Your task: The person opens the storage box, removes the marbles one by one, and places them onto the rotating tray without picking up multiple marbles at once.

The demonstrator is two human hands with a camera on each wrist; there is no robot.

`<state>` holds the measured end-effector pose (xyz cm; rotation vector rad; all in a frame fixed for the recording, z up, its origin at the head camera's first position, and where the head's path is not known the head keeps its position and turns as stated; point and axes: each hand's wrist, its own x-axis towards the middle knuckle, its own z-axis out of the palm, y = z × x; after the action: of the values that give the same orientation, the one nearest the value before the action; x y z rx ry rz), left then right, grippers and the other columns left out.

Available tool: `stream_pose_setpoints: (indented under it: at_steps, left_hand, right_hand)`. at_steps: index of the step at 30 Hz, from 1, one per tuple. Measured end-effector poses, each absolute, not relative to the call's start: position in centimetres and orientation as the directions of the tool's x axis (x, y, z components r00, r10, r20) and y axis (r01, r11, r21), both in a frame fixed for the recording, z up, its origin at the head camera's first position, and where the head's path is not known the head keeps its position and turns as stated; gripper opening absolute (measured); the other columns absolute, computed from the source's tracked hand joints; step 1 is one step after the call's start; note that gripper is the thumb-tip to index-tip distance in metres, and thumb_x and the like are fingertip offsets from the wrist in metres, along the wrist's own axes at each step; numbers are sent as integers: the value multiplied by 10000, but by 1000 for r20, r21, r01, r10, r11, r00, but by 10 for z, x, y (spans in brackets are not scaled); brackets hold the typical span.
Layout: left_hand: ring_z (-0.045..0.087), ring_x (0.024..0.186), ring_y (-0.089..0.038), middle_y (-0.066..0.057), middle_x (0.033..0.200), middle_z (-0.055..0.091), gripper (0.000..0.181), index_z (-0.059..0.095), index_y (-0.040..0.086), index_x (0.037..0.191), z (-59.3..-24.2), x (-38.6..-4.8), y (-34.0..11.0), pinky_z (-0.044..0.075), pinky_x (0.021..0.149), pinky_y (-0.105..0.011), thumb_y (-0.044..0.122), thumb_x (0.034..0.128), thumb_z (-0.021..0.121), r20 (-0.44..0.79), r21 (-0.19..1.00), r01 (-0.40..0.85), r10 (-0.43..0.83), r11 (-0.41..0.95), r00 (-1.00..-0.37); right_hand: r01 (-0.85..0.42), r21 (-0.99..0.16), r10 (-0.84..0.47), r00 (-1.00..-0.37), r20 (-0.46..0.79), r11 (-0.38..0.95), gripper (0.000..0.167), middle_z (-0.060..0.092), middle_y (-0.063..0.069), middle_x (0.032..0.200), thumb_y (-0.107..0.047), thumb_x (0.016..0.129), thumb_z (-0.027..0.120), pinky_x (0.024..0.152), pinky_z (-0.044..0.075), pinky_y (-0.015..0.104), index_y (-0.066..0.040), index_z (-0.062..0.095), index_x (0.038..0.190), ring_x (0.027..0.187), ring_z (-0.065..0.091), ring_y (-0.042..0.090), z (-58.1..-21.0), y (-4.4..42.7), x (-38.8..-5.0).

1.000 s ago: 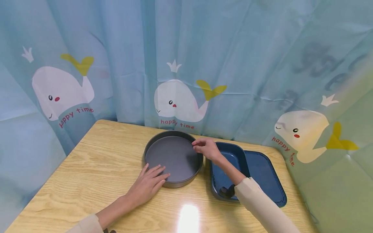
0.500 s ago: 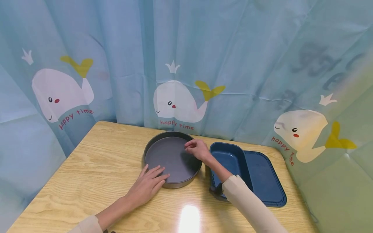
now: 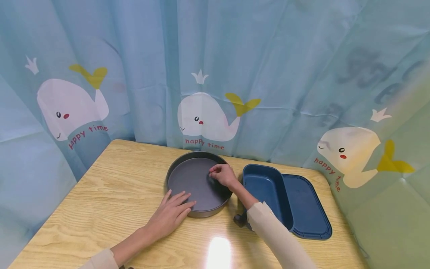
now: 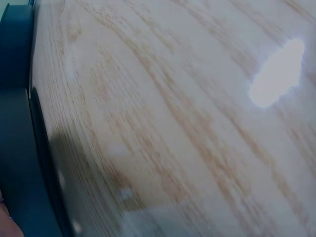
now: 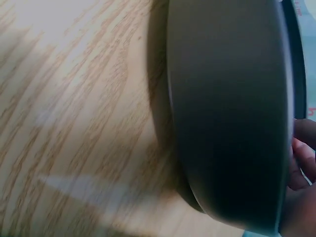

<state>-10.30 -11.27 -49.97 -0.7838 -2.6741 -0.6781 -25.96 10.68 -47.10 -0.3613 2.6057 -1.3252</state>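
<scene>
Pan (image 3: 188,179): reached into with right hand (image 3: 224,176), fingertips bunched, cannot tell whether holding anything; overlapped at near rim by left hand (image 3: 172,216), straight-fingered. Set on tabletop (image 3: 111,194) beside box (image 3: 264,190). Seemingly mid-placing or picking; next calls for clearing the rim.

The person's left sleeve (image 3: 100,260) and right sleeve (image 3: 277,235) are plain cream and end partway down the forearms (image 3: 131,240), a knobby black gadget (image 3: 239,220) jutting out beside the right one.
</scene>
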Motion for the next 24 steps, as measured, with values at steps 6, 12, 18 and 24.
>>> stream_pose_setpoints:
  at_steps: [6,12,18,24]
  left_hand:
    - [494,1327,-326,-113,1399,581,296,708,165,1278,-500,-103,-113,252,1089,-680,230,1010,601,382,356,564,434,745,-816]
    - [496,1322,-337,-124,1398,580,296,708,151,1275,-501,-104,-113,245,1089,-684,221,1009,599,399,357,575,437,736,-806]
    - [497,1322,-330,-124,1395,582,294,710,148,1271,-501,-103,-113,252,1085,-685,215,1005,604,399,357,572,434,738,-808]
    - [498,1324,-317,-118,1390,587,291,714,155,1267,-501,-103,-113,254,1085,-684,215,1001,611,400,357,570,431,740,-809]
  right_hand:
    - [-98,-770,-272,-957,-101,631,44,686,-10,781,-68,909,723,613,466,243,-63,755,938,678,595,106,-482,101,-262]
    - [-92,-761,-261,-960,-104,642,39,682,-11,778,-69,885,747,595,463,246,-68,756,923,658,584,106,-485,98,-262]
    - [-86,-753,-259,-959,-114,652,37,671,-14,761,-67,884,748,593,458,236,-70,755,920,650,581,104,-485,95,-262]
    - [-83,-758,-254,-961,-111,647,36,657,-18,743,-59,879,748,583,446,233,-64,748,915,639,573,103,-486,95,-262]
